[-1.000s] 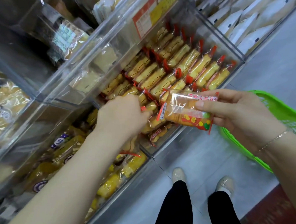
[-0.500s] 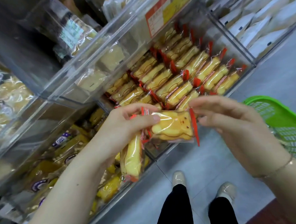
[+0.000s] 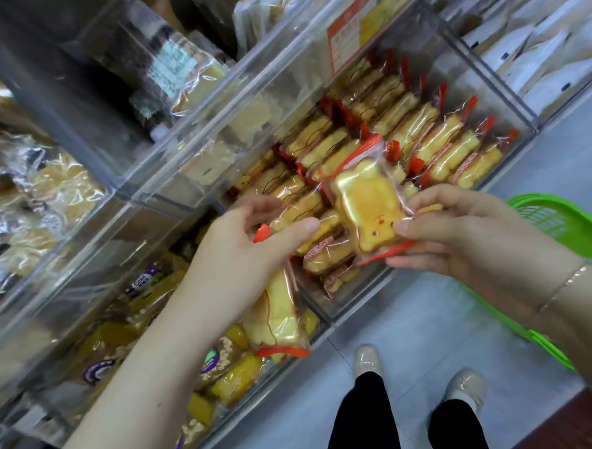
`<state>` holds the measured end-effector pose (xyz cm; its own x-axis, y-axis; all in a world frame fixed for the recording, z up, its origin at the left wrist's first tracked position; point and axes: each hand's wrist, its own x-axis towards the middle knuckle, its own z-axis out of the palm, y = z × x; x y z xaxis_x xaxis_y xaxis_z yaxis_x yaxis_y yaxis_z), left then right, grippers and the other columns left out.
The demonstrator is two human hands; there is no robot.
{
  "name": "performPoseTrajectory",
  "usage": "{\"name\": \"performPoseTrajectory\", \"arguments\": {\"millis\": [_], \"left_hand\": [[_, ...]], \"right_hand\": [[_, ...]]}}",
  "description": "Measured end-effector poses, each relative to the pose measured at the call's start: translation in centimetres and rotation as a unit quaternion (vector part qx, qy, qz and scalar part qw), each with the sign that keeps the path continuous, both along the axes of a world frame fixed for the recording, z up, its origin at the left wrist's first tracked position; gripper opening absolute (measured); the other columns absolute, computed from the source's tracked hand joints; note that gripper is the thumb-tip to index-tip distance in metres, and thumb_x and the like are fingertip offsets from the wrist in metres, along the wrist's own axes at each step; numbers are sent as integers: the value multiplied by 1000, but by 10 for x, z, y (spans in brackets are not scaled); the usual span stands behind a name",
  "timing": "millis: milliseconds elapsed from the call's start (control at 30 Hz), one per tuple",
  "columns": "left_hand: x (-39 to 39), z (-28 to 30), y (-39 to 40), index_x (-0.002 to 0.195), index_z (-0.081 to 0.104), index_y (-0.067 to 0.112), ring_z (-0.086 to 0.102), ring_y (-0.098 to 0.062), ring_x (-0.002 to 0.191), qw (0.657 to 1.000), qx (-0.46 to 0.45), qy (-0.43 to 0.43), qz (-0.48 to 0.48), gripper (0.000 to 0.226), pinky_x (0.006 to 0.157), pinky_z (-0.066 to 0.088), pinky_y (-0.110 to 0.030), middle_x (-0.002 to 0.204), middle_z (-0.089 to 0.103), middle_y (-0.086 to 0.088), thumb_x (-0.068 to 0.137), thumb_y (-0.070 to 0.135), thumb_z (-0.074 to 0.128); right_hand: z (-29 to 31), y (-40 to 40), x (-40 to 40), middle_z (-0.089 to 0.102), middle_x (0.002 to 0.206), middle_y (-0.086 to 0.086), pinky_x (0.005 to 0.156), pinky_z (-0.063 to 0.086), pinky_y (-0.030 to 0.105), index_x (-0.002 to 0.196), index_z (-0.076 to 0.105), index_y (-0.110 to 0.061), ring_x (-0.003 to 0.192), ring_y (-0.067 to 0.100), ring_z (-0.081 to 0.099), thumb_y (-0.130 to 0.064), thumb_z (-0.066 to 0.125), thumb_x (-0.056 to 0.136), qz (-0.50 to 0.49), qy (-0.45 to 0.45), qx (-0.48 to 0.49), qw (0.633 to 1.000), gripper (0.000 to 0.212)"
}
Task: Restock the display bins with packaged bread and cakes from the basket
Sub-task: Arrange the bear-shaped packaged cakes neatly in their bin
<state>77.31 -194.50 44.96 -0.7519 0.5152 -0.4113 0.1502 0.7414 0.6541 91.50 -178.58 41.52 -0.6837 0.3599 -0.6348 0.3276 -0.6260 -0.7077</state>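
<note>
Both forearms reach in from the bottom of the frame toward a clear display bin [image 3: 486, 87] at centre. The right hand [image 3: 467, 242], at centre right with a thin bracelet [image 3: 562, 287] on its wrist, pinches a bear-shaped cake packet [image 3: 367, 203] by its lower edge, thumb on top and fingers curled beneath, so its grip is clamped on the wrapper; the packet stands tilted up over the front of the bin, its face toward the camera. The left hand [image 3: 245, 258], at centre, has its thumb pressed against its curled fingers, gripping the red-edged top of a second cake packet [image 3: 275, 314], which hangs down below the palm in front of the bin's lower left corner. The bin holds rows of the same yellow cakes in clear wrappers with red ends, packed on edge toward the upper right. A lower bin [image 3: 86, 304] at lower left holds yellow packaged breads with purple labels. Bins at upper left hold other wrapped breads, blurred. A green basket [image 3: 558, 217] sits at the right edge behind the right wrist; its contents are hidden. Two pale shoes [image 3: 367, 359] stand on the grey floor [image 3: 429, 313] at bottom centre.
</note>
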Motion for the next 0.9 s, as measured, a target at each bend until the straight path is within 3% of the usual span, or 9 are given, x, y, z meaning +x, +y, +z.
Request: {"name": "performPoseTrajectory", "arguments": {"millis": [133,200,333,433,533,600,667,767,900], "left_hand": [[9,-4,1,109,66,32,66,2,94,987,40,-146,-56,53,92,49,-28,98,72,20,64,58,76],[13,-4,3,102,70,29,68,-2,91,984,70,-142,-80,34,88,50,-27,94,74,14,72,43,78],[13,-2,1,99,64,41,66,-7,80,985,-44,97,-134,26,70,51,-27,74,69,17,75,50,70],[18,-1,0,104,58,41,63,-19,71,887,-183,342,-251,30,51,42,-24,64,57,12,76,50,58],[32,-3,6,93,65,35,62,-22,62,820,-229,411,-327,27,45,25,-22,61,56,5,70,51,61],[38,-5,13,97,65,36,63,-21,67,812,-223,404,-358,34,46,20,-23,61,53,3,72,58,59],[28,-8,16,109,60,41,64,-18,78,856,-221,304,-355,51,51,35,-25,74,62,7,72,74,54],[1,0,19,86,67,36,58,-5,66,925,-193,153,-288,53,56,47,-25,66,62,11,65,81,51],[-17,-1,32,75,69,33,54,1,57,920,-177,74,-342,38,54,41,-24,63,63,10,70,69,57]], "right_hand": [[0,-15,-1,67,87,19,71,60,35,85,58,-7,85,32,71,-4,68,67,-5,51,-79,996,20],[-1,-27,-6,70,90,17,69,60,33,90,60,-4,86,28,71,-4,71,67,32,34,-53,998,26],[-5,-24,-9,61,101,-2,72,54,33,107,58,-20,86,20,62,-7,74,74,69,-50,283,955,39],[7,-5,-6,45,119,-10,76,49,31,129,44,-42,90,8,50,-31,69,70,143,23,457,878,65],[10,-5,-13,48,113,-10,90,46,36,124,53,-40,102,10,49,-46,61,72,363,1,547,754,53],[7,-6,-18,54,104,-8,89,47,38,114,58,-37,100,14,51,-40,63,80,428,-22,558,711,34],[8,0,-20,58,101,-10,87,49,37,107,60,-39,93,14,55,-38,65,82,436,-40,557,706,26],[7,18,-14,53,100,-10,85,48,36,99,66,-37,87,14,52,-33,72,77,379,-58,573,725,23],[5,26,-6,52,96,-1,81,46,36,88,72,-33,82,18,51,-24,78,70,324,-45,561,761,21]]}}
